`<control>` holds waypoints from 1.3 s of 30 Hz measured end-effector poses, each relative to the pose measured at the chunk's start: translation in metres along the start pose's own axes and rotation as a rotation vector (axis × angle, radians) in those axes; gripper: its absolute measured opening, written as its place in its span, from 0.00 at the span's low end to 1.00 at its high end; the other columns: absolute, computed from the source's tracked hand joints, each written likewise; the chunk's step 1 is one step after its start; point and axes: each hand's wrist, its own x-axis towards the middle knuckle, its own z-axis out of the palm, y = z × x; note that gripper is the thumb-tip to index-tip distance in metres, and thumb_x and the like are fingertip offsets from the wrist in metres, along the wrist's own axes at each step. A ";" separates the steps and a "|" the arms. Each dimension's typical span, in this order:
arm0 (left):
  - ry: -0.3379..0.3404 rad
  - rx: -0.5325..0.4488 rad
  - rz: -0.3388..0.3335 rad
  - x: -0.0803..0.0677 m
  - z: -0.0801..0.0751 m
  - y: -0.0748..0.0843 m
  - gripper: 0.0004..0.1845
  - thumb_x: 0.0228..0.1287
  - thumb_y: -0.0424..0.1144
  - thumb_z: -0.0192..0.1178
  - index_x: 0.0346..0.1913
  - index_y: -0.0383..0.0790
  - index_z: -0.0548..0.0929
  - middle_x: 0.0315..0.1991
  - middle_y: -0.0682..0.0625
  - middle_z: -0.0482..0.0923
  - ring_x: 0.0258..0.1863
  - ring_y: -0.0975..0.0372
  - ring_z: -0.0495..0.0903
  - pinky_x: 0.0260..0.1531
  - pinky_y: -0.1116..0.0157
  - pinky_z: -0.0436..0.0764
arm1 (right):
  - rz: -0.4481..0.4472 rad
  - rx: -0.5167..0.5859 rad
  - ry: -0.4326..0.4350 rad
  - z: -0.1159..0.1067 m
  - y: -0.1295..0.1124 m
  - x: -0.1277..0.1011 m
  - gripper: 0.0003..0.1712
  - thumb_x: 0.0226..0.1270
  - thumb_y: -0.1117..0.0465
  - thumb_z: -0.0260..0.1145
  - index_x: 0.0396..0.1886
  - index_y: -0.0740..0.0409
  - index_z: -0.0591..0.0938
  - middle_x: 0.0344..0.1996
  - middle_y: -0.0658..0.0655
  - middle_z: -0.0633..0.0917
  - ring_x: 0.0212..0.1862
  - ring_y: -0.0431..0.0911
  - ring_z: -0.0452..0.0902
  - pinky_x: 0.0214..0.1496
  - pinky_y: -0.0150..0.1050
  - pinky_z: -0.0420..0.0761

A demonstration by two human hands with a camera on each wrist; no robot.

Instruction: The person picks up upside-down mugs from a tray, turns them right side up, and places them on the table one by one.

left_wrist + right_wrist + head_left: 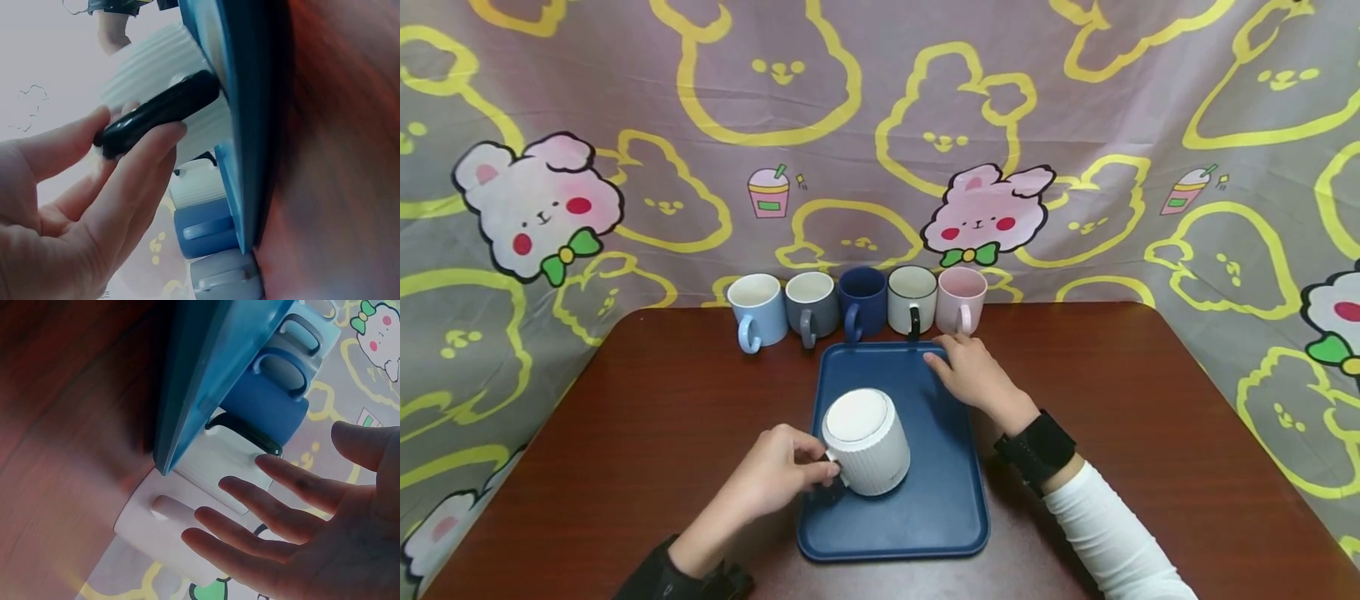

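Observation:
A white ribbed mug (865, 446) stands on the blue tray (925, 508) with its flat closed end up. My left hand (816, 467) pinches the mug's black handle (159, 112) between thumb and fingers at the mug's near-left side. In the left wrist view the left hand (140, 128) holds that handle beside the ribbed mug (156, 62). My right hand (955, 358) is open, its fingers spread over the tray's far right corner, just short of a pink mug (961, 298). The right wrist view shows the right hand (269, 506) with straight fingers and nothing in it.
Several mugs stand in a row behind the tray: light blue (757, 310), grey (811, 304), navy (862, 300), white with a black handle (912, 300), then the pink one. All sit on a brown table (662, 400). A printed cloth (880, 125) hangs behind.

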 end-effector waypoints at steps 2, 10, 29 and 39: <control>0.024 -0.029 -0.027 0.002 0.001 -0.001 0.05 0.56 0.36 0.67 0.29 0.37 0.87 0.24 0.50 0.84 0.25 0.63 0.81 0.26 0.65 0.82 | -0.004 0.001 0.007 0.000 0.000 0.000 0.27 0.71 0.50 0.56 0.59 0.65 0.75 0.53 0.66 0.80 0.54 0.57 0.76 0.56 0.52 0.77; 0.081 -0.190 -0.017 0.010 0.004 -0.003 0.07 0.58 0.33 0.65 0.31 0.29 0.85 0.24 0.44 0.84 0.27 0.60 0.83 0.29 0.62 0.85 | -0.004 -0.004 0.011 0.000 0.001 0.001 0.27 0.71 0.51 0.56 0.60 0.66 0.74 0.53 0.66 0.79 0.55 0.58 0.75 0.57 0.53 0.76; 0.221 -0.370 -0.065 0.043 0.007 0.014 0.09 0.61 0.31 0.62 0.34 0.23 0.83 0.26 0.42 0.84 0.29 0.59 0.85 0.32 0.60 0.85 | 0.026 0.005 0.000 -0.008 -0.005 -0.002 0.28 0.71 0.48 0.56 0.61 0.64 0.74 0.55 0.65 0.79 0.56 0.58 0.74 0.58 0.54 0.76; 0.286 -0.539 -0.020 0.054 0.000 0.018 0.12 0.62 0.29 0.61 0.39 0.17 0.81 0.25 0.44 0.83 0.27 0.61 0.83 0.32 0.61 0.85 | 0.019 0.023 -0.015 -0.005 -0.008 -0.002 0.27 0.70 0.50 0.57 0.61 0.64 0.73 0.54 0.65 0.78 0.55 0.57 0.75 0.57 0.53 0.76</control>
